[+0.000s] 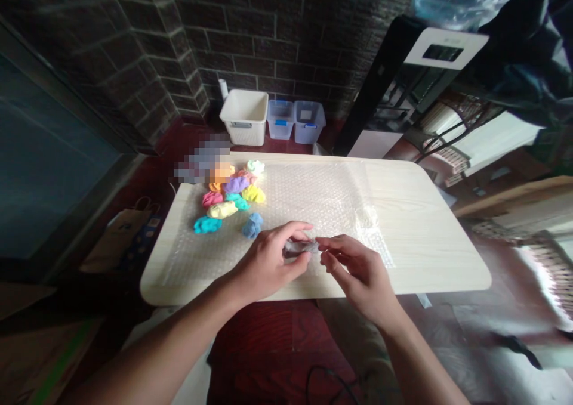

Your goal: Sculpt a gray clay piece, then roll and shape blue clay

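My left hand (pixel 273 253) curls its thumb and fingers around a small grey bundle (pixel 298 249), which looks like soft folded cloth. At the bundle's right end, the fingertips of my right hand (pixel 356 268) are bent close together and pinch its edge. Both hands are above the front part of the table. Just left of them lies a blue-grey bundle (pixel 253 226). Farther left, several similar bundles sit in a group, among them a teal one (pixel 208 225), a pale yellow one (pixel 222 210), a purple one (pixel 236 184) and a bright yellow one (pixel 253 194).
Bubble wrap (pixel 308 193) covers much of the pale wooden table (pixel 430 232). A crumpled clear piece (pixel 367 218) lies to the right. Behind the table stand a white bin (pixel 245 118), two clear boxes (pixel 308 121) and a water dispenser (pixel 385 89). A blurred patch hides the far-left corner.
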A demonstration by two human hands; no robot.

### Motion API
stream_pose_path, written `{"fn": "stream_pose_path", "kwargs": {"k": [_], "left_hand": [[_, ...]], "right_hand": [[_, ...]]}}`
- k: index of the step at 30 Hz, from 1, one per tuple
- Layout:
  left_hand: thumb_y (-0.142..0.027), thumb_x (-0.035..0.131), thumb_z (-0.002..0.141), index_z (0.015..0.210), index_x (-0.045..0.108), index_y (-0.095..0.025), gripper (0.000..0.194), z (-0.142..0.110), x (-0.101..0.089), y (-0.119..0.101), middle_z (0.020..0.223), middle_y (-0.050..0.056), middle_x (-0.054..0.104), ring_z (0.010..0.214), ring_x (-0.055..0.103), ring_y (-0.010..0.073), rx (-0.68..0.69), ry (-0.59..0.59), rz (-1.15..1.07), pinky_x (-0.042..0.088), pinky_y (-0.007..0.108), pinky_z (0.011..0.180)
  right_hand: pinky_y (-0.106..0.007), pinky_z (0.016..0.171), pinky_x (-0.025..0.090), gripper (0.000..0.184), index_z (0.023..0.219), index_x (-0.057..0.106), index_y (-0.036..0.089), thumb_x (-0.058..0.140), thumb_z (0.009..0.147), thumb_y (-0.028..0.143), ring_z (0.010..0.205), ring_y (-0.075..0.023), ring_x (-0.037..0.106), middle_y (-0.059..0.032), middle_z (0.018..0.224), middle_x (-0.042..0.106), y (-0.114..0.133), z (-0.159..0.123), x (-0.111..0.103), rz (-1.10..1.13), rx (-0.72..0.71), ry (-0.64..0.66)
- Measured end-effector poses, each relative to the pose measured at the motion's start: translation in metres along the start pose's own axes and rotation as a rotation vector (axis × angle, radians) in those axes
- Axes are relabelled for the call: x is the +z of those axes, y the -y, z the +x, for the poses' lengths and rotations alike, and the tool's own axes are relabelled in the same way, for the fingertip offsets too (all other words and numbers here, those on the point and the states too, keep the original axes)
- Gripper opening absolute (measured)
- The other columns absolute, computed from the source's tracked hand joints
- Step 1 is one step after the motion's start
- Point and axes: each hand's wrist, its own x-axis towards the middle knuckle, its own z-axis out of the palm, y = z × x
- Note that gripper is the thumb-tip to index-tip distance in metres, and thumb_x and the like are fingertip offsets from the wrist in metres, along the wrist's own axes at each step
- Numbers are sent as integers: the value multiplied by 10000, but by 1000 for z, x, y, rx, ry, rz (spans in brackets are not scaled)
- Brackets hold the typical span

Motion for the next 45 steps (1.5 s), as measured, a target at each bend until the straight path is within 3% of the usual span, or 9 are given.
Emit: {"fn": "stream_pose_path", "kwargs": {"k": [6,12,18,22,31,45], "left_hand": [[-340,613,1024,1267,630,-184,289,2,0,-7,1147,75,750,1051,697,188,-180,73,-376,514,303,901],[-394,571,1045,1108,637,-169,243,4,11,-7,883,12,652,763,569,123,-230,98,-511,449,264,704],[-346,581,1037,1073,651,-160,202,5,9,-5,992,43,705,896,650,154,-88,93,-291,489,266,784],[-271,604,1001,1071,638,-154,141,4,6,-7,962,38,722,813,675,135,6,69,-132,505,233,711],[-137,626,913,1010,631,-181,106,2,6,-3,1003,50,727,937,694,187,156,21,165,535,298,817],[-109,620,892,974,647,-197,123,3,6,-5,973,62,714,959,667,226,162,34,274,518,352,855]], "right_hand": [[-274,659,553,146,1042,849,240,788,944,330,718,-150,662,-52,864,749,-2,2,-2,177,31,-38],[-242,633,545,119,955,844,222,831,909,331,671,-127,646,-44,803,777,-1,4,0,262,93,-87],[-253,654,574,136,1029,853,247,821,917,316,698,-138,676,-46,849,793,-2,2,-1,207,38,-86],[-273,668,608,159,1047,843,232,808,923,326,727,-169,733,-65,887,815,-3,-1,-2,86,9,-81],[-224,481,571,197,1086,790,189,729,965,333,697,-208,787,-73,837,813,2,-5,-3,-215,-24,-26],[-263,574,585,53,978,728,216,676,973,219,679,-188,768,-40,843,790,3,-1,0,-405,-148,15]]}}
